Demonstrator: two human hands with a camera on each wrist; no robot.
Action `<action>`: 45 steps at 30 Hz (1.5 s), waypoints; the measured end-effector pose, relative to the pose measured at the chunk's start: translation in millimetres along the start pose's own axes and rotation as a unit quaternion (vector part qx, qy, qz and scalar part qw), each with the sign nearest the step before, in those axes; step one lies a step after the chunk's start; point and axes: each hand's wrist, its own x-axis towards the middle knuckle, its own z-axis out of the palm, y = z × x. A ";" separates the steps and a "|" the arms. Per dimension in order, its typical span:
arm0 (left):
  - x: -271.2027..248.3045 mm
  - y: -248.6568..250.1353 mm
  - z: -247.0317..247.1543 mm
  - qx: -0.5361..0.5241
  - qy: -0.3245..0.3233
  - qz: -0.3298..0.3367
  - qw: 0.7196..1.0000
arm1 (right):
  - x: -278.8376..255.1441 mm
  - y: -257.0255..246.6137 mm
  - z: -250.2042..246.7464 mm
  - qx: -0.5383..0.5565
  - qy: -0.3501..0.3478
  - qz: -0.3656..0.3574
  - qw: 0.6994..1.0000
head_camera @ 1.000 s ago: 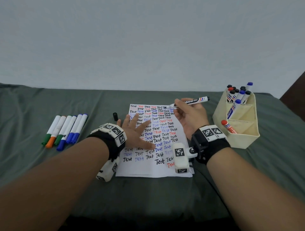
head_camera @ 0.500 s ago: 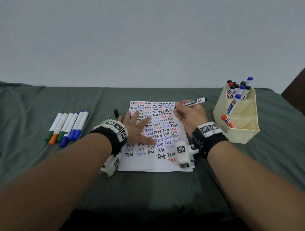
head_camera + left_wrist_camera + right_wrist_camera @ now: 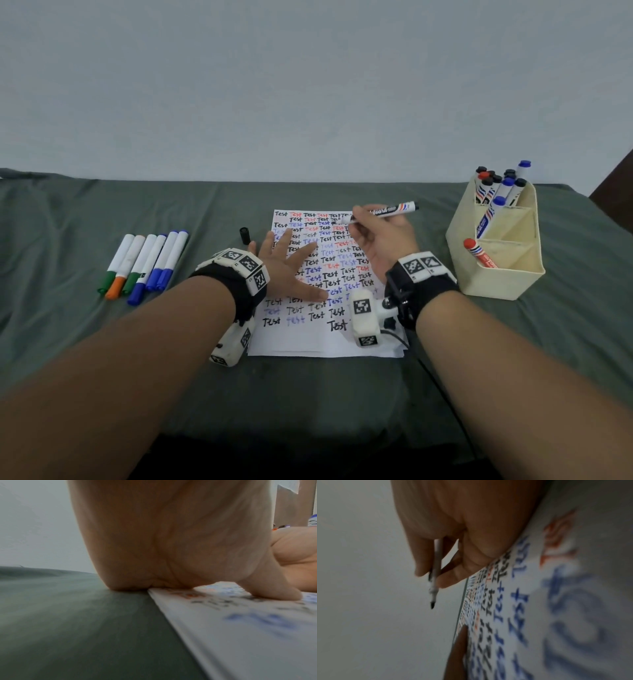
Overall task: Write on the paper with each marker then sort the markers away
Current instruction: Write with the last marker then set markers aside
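A white paper (image 3: 308, 339) covered in rows of "Test" in black, red and blue lies on the grey-green cloth. My left hand (image 3: 291, 267) lies flat on the paper's left part with fingers spread, pressing it down; the palm heel (image 3: 154, 561) shows in the left wrist view. My right hand (image 3: 380, 240) pinches an uncapped black marker (image 3: 387, 211) near its tip, nib at the paper's upper right rows. The right wrist view shows the marker (image 3: 435, 573) between thumb and fingers, nib just off the paper (image 3: 513, 601). Its black cap (image 3: 245, 235) lies left of the paper.
Several capped markers (image 3: 147, 263) with green, orange and blue caps lie in a row at the left. A cream stepped organizer (image 3: 507, 277) stands at the right, with several markers upright in its back section and a red-capped marker (image 3: 479, 255) in the front one. A grey wall is behind.
My right hand with the marker has shifted slightly along the top rows of the paper. The left hand has stayed flat on the paper.
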 end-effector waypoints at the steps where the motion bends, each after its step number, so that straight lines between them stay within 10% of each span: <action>1: -0.5 0.2 -0.2 0.001 0.000 0.002 1.000 | -1.5 6.3 -5.3 0.000 -0.001 0.003 1.000; 7: -4.3 -0.6 -2.0 0.025 0.014 0.016 0.999 | -2.1 20.7 -24.8 0.048 -0.026 -0.006 0.998; 15: -10.8 -26.0 -27.2 0.057 0.299 0.003 0.953 | -4.6 21.0 -29.7 -0.064 -0.046 -0.029 0.997; 24: -1.1 -73.5 -46.7 -0.043 0.235 -0.110 0.965 | -4.2 17.8 -25.4 -0.024 -0.036 0.000 0.999; 30: -6.6 -30.9 -48.5 -0.204 0.259 -0.025 0.944 | -1.1 21.0 -28.5 -0.032 -0.059 -0.021 0.998; 45: -0.4 22.4 -43.4 -0.224 0.219 0.054 0.948 | 2.6 28.6 -30.4 -0.058 -0.059 -0.030 0.996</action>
